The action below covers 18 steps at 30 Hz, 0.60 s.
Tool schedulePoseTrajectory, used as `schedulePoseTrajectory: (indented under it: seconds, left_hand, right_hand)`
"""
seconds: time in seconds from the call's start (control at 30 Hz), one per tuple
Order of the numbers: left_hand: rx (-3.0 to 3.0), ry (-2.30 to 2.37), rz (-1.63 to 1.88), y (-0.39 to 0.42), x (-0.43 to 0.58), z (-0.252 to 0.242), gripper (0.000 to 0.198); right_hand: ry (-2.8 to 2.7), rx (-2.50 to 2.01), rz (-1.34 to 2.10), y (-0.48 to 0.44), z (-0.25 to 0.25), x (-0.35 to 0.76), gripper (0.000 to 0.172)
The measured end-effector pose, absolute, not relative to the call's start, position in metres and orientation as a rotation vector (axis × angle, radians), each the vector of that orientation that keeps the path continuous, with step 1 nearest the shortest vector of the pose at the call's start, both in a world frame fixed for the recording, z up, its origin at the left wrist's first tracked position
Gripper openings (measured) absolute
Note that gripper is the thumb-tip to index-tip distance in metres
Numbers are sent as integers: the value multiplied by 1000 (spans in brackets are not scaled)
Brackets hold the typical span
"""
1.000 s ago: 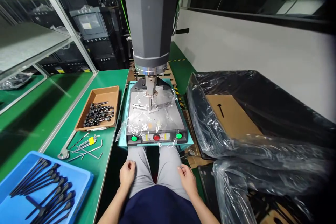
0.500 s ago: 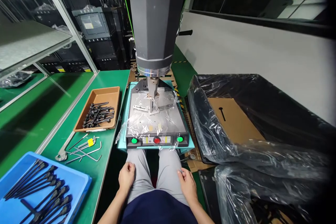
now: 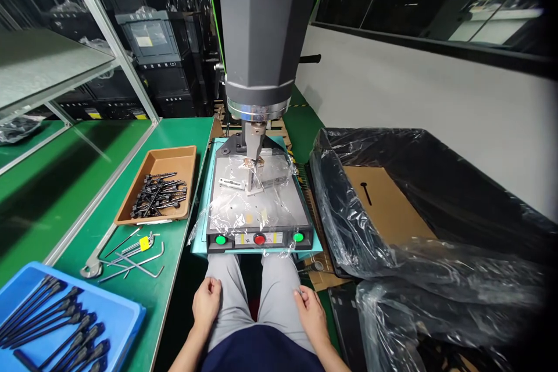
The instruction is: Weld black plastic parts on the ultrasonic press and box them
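Note:
My left hand [image 3: 206,302] rests on my left thigh, loosely closed, with nothing seen in it. On my right thigh lies my right hand [image 3: 310,308], its fingers curled and thumb near the index finger. A small dark spot shows at those fingertips, too small to name. Ahead of both hands stands a press machine [image 3: 257,35] whose metal horn [image 3: 253,142] points down at a fixture [image 3: 255,189] covered by clear film. Its front panel has two green buttons, the left one [image 3: 221,239] and the right one [image 3: 298,237], with a red button [image 3: 259,239] between them.
On the green bench at left are a brown tray [image 3: 174,154] of black bolt-like parts, hex keys [image 3: 146,264], an adjustable wrench [image 3: 91,266] and a blue tray [image 3: 126,308] of long black parts. Right, a plastic-lined box [image 3: 335,203] holds cardboard [image 3: 392,209] and one black part [image 3: 366,193].
The view has shifted slightly, so the bench and trays appear a little further left and lower. Both hands stay on my thighs in nearly the same pose.

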<state>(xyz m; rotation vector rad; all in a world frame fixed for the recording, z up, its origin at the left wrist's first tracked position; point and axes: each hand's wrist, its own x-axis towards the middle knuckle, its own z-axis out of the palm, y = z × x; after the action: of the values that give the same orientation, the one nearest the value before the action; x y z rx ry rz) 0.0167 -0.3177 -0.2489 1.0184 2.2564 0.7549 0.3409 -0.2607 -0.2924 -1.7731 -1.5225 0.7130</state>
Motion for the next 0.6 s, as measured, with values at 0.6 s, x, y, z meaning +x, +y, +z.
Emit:
schedulePoseTrajectory:
  seconds: [0.6]
  left_hand:
    - [1254, 1944, 1777, -137, 5, -60, 35]
  right_hand:
    - [-1295, -1252, 836, -30, -89, 302, 56]
